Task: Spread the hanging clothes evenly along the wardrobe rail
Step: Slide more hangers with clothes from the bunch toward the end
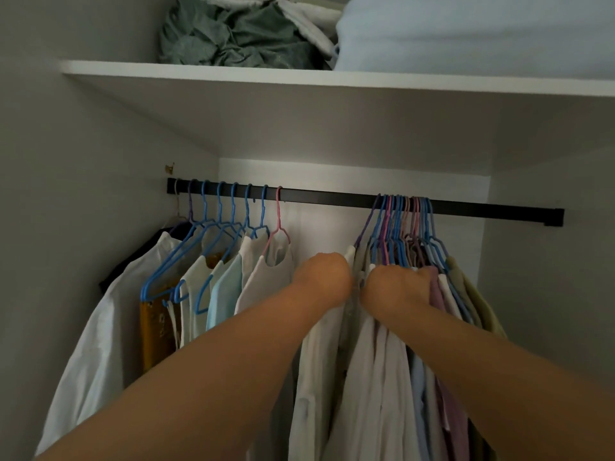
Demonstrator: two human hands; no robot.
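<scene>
A black wardrobe rail (332,196) runs across the wardrobe. On its left part several garments hang spaced apart on blue hangers, the last one on a pink hanger (279,214). Right of the middle a tight bunch of hangers (404,224) carries pale shirts (376,377) pressed together. My left hand (324,277) grips the white garment at the bunch's left edge. My right hand (396,287) is pushed into the bunch just right of it, fingers curled round the shoulders of the garments; the fingertips are hidden in the cloth.
A bare stretch of rail (326,195) lies between the pink hanger and the bunch, another at the rail's right end (499,212). A white shelf (299,78) above holds green cloth (233,34) and pale blue bedding (466,31). Wardrobe walls close both sides.
</scene>
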